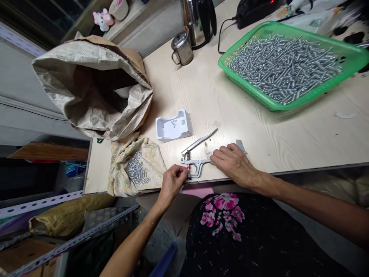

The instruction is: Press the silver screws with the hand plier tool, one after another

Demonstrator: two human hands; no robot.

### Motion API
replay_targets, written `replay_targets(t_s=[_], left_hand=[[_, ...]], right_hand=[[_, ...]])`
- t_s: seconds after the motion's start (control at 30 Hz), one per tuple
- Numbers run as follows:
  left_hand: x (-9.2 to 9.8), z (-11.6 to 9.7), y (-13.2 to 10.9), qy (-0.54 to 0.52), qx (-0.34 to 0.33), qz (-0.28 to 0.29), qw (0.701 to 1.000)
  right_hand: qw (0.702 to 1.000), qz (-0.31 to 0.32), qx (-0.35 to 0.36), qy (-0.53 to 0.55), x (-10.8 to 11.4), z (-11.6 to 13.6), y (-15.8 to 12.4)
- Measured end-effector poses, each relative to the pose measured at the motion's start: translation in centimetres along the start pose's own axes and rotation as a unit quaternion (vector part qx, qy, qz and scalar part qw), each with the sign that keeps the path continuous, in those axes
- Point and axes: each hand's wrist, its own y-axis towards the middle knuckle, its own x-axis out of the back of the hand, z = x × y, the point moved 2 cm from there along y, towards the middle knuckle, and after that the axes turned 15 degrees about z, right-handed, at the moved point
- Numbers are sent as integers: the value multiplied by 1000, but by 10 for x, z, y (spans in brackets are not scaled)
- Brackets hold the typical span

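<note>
A grey pair of snap pliers (196, 163) lies at the table's front edge, its upper handle raised and a red ring at its jaw. At that jaw, my left hand (173, 180) has its thumb and fingertips pinched together; whatever is between them is hidden. My right hand (235, 163) is curled over the end of the lower handle, palm down. Left of the pliers, a patterned cloth (157, 154) bears a heap of small metal springs (138, 169). A white tray (170, 134) behind holds several small metal pieces.
A green basket (259, 99) full of metal springs stands at the right. An open woven sack (86, 119) with dark contents is at the left. Behind are a metal mug (183, 52) and a kettle (196, 23). A small grey piece (240, 145) lies beside my right hand.
</note>
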Motion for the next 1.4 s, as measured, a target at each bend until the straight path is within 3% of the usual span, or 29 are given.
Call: replay_targets(t_s=[0.47, 0.6, 0.83, 1.03, 1.4], left_hand=[[-3, 3, 3, -83, 44, 24, 995], [-3, 0, 1, -70, 37, 16, 997], [-7, -1, -2, -72, 33, -7, 997], [-11, 0, -3, -69, 34, -26, 997], [-8, -5, 0, -25, 54, -6, 998]], right_hand=[[995, 88, -35, 19, 9, 4, 6], [997, 75, -7, 35, 11, 19, 23], [983, 90, 18, 158, -11, 40, 48], [978, 95, 13, 185, -17, 43, 48], [977, 88, 4, 192, -15, 42, 45]])
